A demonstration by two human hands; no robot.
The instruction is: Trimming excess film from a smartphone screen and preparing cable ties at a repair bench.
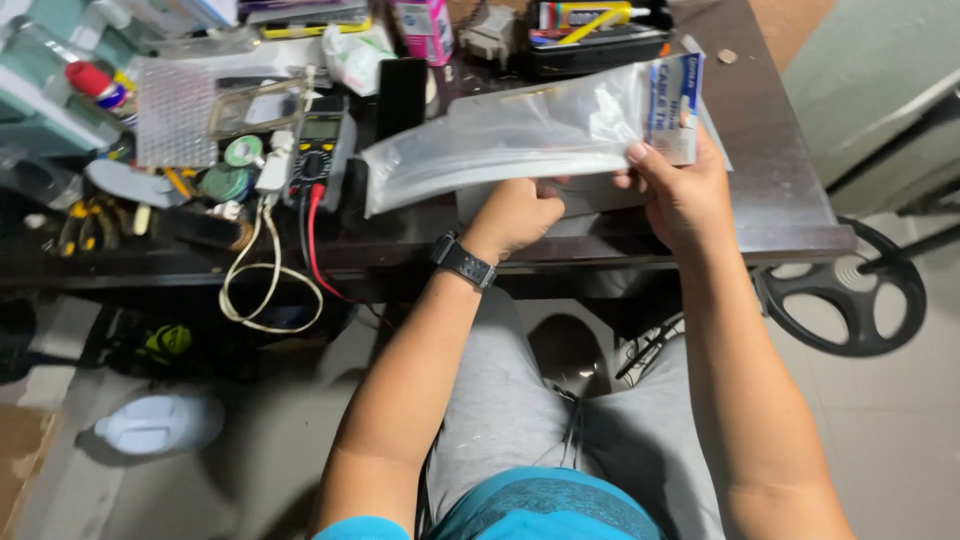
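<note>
Clutter fills the table's (770, 215) left and far edges: a multimeter (318, 150) with red and black leads, a coiled cream cable (262, 285), pliers (85, 222) and a black tray (598, 45). A clear plastic bag (520, 135) hangs above the table's near edge, the right hand (680, 190) pinching its labelled end, the left hand (515, 215) closed under its middle.
</note>
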